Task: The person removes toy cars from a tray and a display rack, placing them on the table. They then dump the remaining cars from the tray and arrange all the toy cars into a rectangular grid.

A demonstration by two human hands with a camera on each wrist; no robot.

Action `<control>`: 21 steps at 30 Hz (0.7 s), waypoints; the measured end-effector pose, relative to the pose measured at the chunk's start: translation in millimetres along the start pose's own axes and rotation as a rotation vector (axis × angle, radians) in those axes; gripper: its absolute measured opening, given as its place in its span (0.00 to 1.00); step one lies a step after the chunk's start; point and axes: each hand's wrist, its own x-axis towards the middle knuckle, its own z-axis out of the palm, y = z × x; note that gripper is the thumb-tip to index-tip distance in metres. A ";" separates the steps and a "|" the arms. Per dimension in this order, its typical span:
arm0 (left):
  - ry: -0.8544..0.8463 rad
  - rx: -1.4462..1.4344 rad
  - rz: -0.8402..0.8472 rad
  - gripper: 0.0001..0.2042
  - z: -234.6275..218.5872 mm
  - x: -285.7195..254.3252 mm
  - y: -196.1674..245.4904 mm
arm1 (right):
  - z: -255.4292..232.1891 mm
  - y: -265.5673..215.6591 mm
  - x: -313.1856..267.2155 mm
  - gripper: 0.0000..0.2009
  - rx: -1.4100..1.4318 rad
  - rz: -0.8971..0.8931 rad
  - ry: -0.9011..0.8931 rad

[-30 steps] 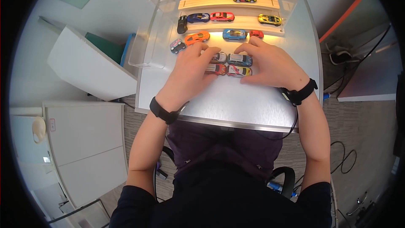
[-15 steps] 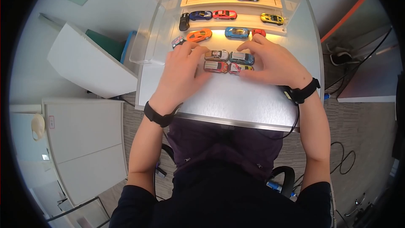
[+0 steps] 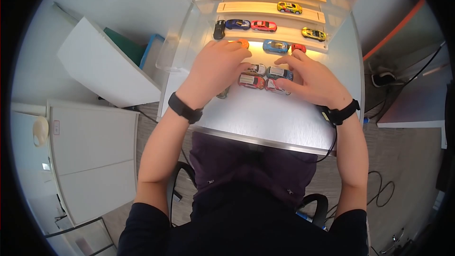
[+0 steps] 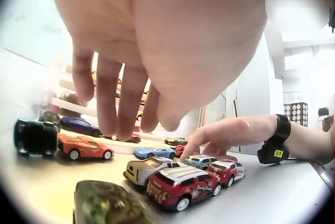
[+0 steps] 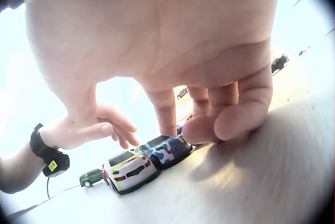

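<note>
Four toy cars stand in a tight two-by-two block on the metal table: a red van [image 3: 251, 82], a tan-and-white car [image 3: 256, 69], a blue car [image 3: 279, 73] and a white car [image 3: 276, 86]. My left hand [image 3: 220, 68] hovers at their left, its fingers stretched forward above an orange car [image 4: 86, 147] and holding nothing. Below its palm stands a green car [image 4: 110, 203]. My right hand [image 3: 315, 80] spans the block's right side with loosely bent fingers. Its index fingertip is right at the blue car, and its thumb overlaps the white car in the head view.
Ahead stands a clear-sided display rack with wooden shelves [image 3: 256, 8] bearing several toy cars. Before its lowest shelf are a light-blue car [image 3: 276, 46] and a small red car [image 3: 298, 47]. The table's front edge [image 3: 265, 142] lies close to the person's body.
The left hand has drawn away from the block, then reached forward over the orange car. A green car now shows beside its wrist. The right hand stays at the block; the head view has shifted.
</note>
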 end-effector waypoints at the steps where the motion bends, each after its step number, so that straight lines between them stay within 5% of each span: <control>1: -0.020 -0.008 0.016 0.11 0.2 5.1 -0.9 | -1.5 -0.8 0.1 0.28 0.009 0.016 -0.012; 9: -0.206 0.026 0.059 0.11 4.5 23.5 -1.6 | 0.6 3.9 -2.7 0.28 -0.008 -0.022 -0.004; 21: -0.209 0.005 0.050 0.11 5.1 17.7 2.1 | 1.0 5.4 -4.1 0.35 -0.091 -0.085 0.017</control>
